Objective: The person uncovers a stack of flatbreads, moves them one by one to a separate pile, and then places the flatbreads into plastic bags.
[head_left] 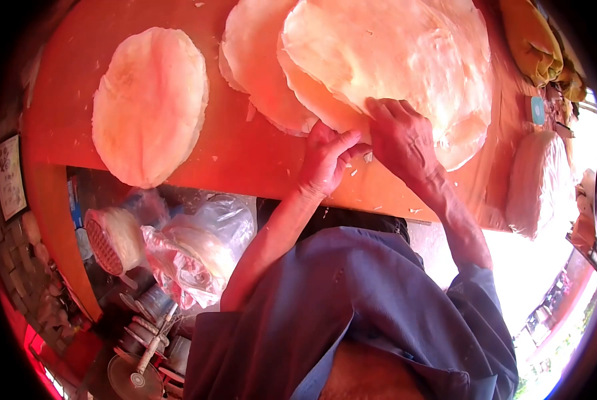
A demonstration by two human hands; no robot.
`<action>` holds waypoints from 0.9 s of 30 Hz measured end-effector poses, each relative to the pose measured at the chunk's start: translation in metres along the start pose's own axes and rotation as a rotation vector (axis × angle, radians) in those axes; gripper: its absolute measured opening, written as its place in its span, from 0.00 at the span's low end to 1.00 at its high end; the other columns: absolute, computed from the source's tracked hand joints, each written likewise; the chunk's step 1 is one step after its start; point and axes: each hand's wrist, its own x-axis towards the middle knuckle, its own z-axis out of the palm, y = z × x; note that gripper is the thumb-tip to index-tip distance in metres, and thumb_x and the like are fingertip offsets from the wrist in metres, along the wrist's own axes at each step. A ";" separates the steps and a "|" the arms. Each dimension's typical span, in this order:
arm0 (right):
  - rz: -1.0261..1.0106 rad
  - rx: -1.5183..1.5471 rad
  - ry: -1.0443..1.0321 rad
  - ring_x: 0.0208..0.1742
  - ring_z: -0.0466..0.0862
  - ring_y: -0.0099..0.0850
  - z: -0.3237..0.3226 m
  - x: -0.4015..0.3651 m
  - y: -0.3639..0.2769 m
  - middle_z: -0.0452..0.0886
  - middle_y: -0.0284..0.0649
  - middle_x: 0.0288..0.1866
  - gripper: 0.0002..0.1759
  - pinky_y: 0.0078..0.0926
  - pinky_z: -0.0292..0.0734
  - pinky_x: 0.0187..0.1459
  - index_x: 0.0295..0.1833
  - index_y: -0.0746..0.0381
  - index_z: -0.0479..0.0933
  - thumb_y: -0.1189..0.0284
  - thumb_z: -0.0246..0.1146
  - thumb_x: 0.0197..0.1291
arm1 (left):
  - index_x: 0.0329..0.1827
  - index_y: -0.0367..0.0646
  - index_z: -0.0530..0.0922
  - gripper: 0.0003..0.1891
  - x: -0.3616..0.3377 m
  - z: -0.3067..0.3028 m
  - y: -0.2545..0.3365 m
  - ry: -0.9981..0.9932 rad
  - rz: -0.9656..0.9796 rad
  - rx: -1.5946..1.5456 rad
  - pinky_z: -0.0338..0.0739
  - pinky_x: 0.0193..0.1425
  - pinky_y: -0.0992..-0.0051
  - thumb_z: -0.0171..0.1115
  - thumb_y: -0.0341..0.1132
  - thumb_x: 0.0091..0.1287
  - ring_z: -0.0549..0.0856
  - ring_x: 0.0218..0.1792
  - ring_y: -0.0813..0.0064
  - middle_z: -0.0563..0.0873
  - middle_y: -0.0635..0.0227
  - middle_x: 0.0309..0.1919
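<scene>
Thin, pale round flatbreads lie in stacks on an orange table (245, 153). The largest stack (392, 53) is at the top right and overlaps a middle stack (255, 60). A separate stack (148, 107) sits to the left. My left hand (325, 160) has its fingers curled on the near edge of the large stack, thumb pointing right. My right hand (402, 140) is right beside it, with bent fingers gripping the same edge from above. Both bare forearms reach up from my blue shirt (358, 313).
A wrapped bundle of flatbreads (538, 180) lies at the table's right end, with yellow cloth (532, 40) beyond it. Below the table's near edge are clear plastic bags (198, 247), a round red-rimmed sieve (108, 240) and metal utensils (145, 347). Crumbs dot the table.
</scene>
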 end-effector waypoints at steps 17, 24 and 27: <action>-0.050 -0.091 -0.047 0.44 0.87 0.41 -0.003 0.005 0.035 0.86 0.44 0.43 0.17 0.37 0.82 0.45 0.50 0.60 0.82 0.79 0.61 0.54 | 0.60 0.40 0.74 0.18 0.003 -0.018 0.010 0.076 -0.061 0.299 0.75 0.60 0.66 0.57 0.40 0.71 0.80 0.58 0.66 0.82 0.61 0.53; -0.099 -0.410 0.405 0.36 0.89 0.33 -0.146 0.047 0.000 0.88 0.39 0.39 0.11 0.31 0.83 0.37 0.48 0.56 0.84 0.70 0.66 0.60 | 0.58 0.35 0.73 0.17 -0.033 -0.064 0.037 0.461 0.125 0.742 0.79 0.52 0.76 0.61 0.31 0.70 0.83 0.47 0.76 0.81 0.64 0.48; -0.207 -0.294 0.346 0.31 0.85 0.45 -0.092 0.050 -0.006 0.84 0.47 0.30 0.13 0.40 0.79 0.34 0.42 0.55 0.86 0.78 0.59 0.54 | 0.58 0.34 0.72 0.16 -0.030 -0.060 0.049 0.516 0.254 0.640 0.79 0.49 0.77 0.61 0.31 0.71 0.83 0.43 0.78 0.82 0.66 0.44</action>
